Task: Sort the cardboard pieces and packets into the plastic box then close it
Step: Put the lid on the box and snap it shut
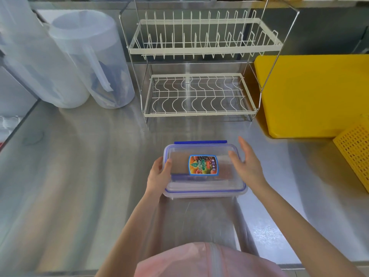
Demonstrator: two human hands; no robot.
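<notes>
The plastic box [203,172] sits on the steel counter [79,166] just below the middle of the view, straight ahead of the person. Its clear lid [201,150] lies on top, with a colourful fruit sticker [203,164] in the middle of it. A blue clip [200,142] stands out along the lid's 12 o'clock edge, and a second blue clip [187,177] shows through the plastic toward the 6 o'clock side. Brown cardboard pieces [179,163] are visible through the lid; I cannot tell packets apart from them.

The left hand [158,172] grips the box at its 9 o'clock end, the thumb over the lid's rim and the fingers curled down the side. The right hand [246,162] is at the 3 o'clock end with fingers straight and spread, the palm facing the box; the thumb lies over the lid's edge, though whether the palm touches the wall I cannot tell.

At 12 o'clock from the box, well apart, stands a two-tier white wire dish rack [199,76]. At 10 o'clock stand two tall translucent plastic jugs [95,60] just beside each other. At 2 o'clock a yellow cutting board [311,92] leans near the rack, and a yellow perforated basket [355,148] shows at 3 o'clock at the frame's edge. At 6 o'clock a pink garment [199,260] fills the bottom of the view.
</notes>
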